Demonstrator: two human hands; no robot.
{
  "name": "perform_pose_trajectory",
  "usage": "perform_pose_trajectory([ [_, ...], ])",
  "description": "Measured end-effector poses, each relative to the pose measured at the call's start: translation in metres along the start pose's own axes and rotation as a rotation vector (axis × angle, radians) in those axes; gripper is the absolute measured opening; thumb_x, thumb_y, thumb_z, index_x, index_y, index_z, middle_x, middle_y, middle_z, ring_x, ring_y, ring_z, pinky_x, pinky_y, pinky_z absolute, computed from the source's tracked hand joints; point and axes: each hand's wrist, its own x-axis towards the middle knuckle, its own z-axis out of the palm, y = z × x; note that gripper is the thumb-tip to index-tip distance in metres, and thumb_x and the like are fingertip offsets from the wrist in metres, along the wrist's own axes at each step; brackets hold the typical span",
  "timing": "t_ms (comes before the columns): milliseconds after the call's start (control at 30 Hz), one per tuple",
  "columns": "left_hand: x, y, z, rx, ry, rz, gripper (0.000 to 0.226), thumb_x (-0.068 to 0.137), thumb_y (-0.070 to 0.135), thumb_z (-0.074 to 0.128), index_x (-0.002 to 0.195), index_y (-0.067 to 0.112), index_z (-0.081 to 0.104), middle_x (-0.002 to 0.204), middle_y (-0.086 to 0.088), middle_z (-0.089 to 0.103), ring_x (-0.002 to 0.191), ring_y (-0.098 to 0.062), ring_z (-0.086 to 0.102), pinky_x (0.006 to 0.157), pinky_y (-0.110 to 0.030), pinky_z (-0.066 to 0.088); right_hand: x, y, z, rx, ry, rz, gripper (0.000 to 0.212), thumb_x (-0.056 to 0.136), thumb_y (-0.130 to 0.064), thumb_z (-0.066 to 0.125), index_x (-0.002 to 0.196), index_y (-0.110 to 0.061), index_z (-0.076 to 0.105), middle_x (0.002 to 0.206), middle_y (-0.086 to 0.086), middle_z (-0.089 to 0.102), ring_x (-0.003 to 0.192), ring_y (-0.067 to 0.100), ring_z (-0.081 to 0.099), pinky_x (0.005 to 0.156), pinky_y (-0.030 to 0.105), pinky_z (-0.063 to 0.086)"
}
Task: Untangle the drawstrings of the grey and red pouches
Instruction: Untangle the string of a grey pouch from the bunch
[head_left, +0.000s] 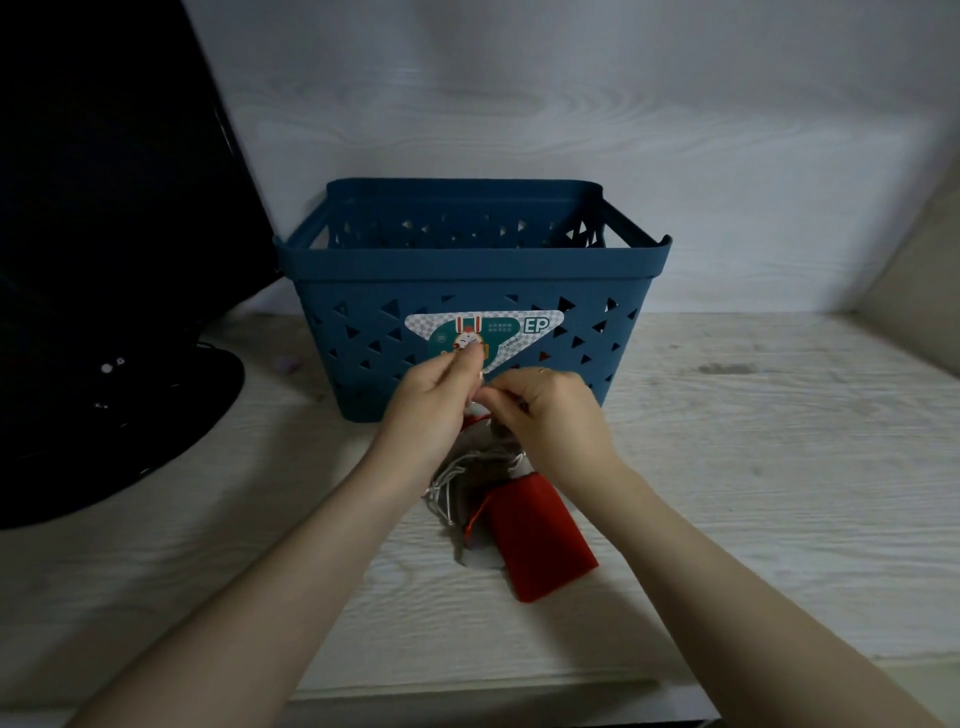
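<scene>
A red pouch (535, 535) hangs tilted just above the pale wooden table, below my hands. A grey pouch (467, 475) bunches up beside it on the left, with pale drawstrings (447, 486) looped and knotted over it. My left hand (431, 410) pinches a string end up near the basket's label. My right hand (550, 421) pinches the strings right next to it, fingertips almost touching. The knot between the fingers is hidden.
A dark blue plastic basket (467, 260) with triangular holes stands directly behind my hands. A black monitor and its round base (104, 415) fill the left side. A beige cushion (924, 280) sits at the far right. The table's front edge (467, 691) runs below my forearms.
</scene>
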Motion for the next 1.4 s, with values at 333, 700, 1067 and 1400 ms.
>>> perform_pose_trajectory([
  [333, 0.001, -0.007, 0.0, -0.115, -0.104, -0.052, 0.006, 0.085, 0.011, 0.063, 0.088, 0.016, 0.064, 0.089, -0.004, 0.069, 0.08, -0.008, 0.063, 0.074, -0.017, 0.048, 0.003, -0.024, -0.018, 0.972, -0.045, 0.634, 0.021, 0.091, -0.018, 0.057, 0.073, -0.011, 0.064, 0.056, -0.003, 0.055, 0.041, 0.008, 0.039, 0.04, 0.019, 0.029],
  [700, 0.005, -0.004, -0.003, -0.599, -0.049, -0.291, 0.032, 0.094, 0.014, 0.04, 0.063, 0.012, 0.048, 0.057, 0.003, 0.056, 0.05, -0.01, 0.054, 0.046, -0.015, 0.046, 0.005, -0.018, -0.02, 1.059, -0.075, 0.863, 0.029, 0.099, -0.018, 0.037, 0.073, -0.007, 0.047, 0.075, 0.01, 0.061, 0.043, 0.017, 0.051, 0.04, 0.022, 0.04],
  [1067, 0.014, -0.016, -0.007, -0.049, -0.125, -0.278, 0.033, 0.085, 0.025, 0.054, 0.055, 0.011, 0.058, 0.065, -0.002, 0.056, 0.069, -0.02, 0.048, 0.071, -0.031, 0.035, 0.008, -0.012, -0.029, 0.49, 0.044, 0.287, 0.034, 0.081, -0.024, 0.053, 0.048, -0.017, 0.05, 0.076, -0.008, 0.053, 0.078, 0.003, 0.051, 0.075, 0.019, 0.038],
  [1400, 0.002, -0.011, -0.005, 0.142, -0.367, -0.009, 0.044, 0.07, 0.047, 0.05, 0.062, 0.004, 0.049, 0.063, -0.007, 0.039, 0.066, -0.015, 0.035, 0.065, -0.034, 0.027, 0.014, -0.015, -0.024, 0.591, -0.219, 0.176, 0.039, 0.09, -0.02, 0.054, 0.064, 0.009, 0.052, 0.073, 0.02, 0.052, 0.073, 0.022, 0.05, 0.071, 0.033, 0.039],
])
